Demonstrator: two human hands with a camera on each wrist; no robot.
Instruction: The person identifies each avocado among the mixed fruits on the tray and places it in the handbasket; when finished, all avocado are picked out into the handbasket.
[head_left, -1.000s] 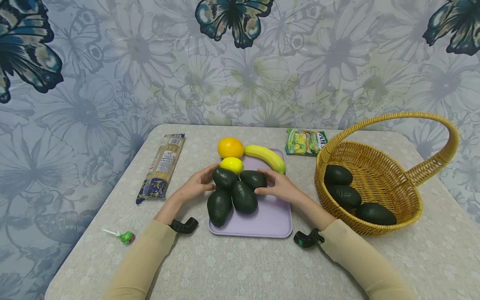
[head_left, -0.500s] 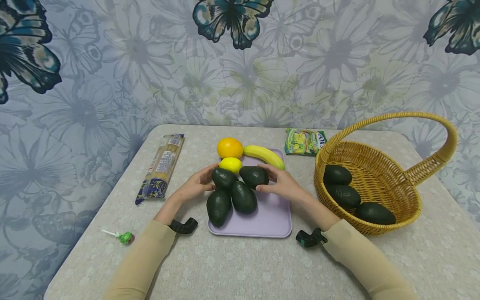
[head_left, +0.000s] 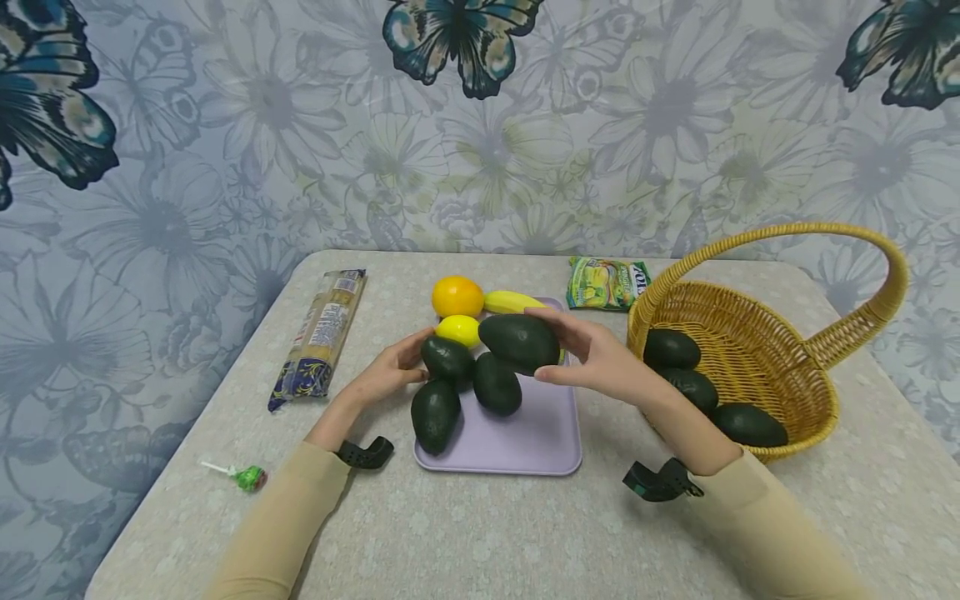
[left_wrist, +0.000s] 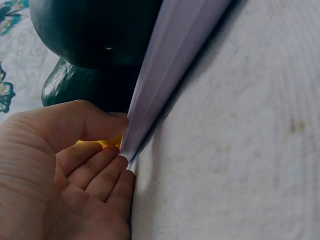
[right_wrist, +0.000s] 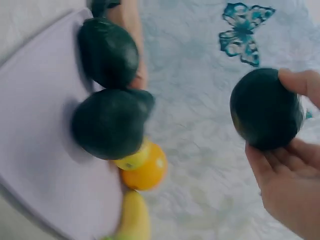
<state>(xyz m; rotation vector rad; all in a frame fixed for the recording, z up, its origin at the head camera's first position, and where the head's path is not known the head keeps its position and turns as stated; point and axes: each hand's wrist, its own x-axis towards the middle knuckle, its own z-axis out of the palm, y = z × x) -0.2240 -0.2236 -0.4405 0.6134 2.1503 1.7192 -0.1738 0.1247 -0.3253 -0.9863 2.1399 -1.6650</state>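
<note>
My right hand (head_left: 600, 354) grips a dark green avocado (head_left: 517, 342), thumb and fingers around its right end. In the right wrist view this avocado (right_wrist: 265, 110) is held up, apart from the others. Several more avocados (head_left: 435, 417) lie on the lilac tray (head_left: 540, 442). At the tray's left edge is my left hand (head_left: 386, 372), fingers loosely bent. Its thumb and fingertips touch the outside of the tray wall (left_wrist: 145, 105) in the left wrist view. A lemon (head_left: 457, 331) and an orange (head_left: 457, 297) sit behind the avocados, beside a partly hidden banana (head_left: 510, 302).
A wicker basket (head_left: 810, 417) with a tall handle stands at the right, with several avocados (head_left: 750, 425) inside. A green and yellow packet (head_left: 606, 284) lies at the back. On the left are a pasta bag (head_left: 318, 337) and a green lollipop (head_left: 247, 477).
My right hand has lifted an avocado from the group and carried it up and slightly right, now covering part of the banana. My left hand has stayed at the tray's edge.
</note>
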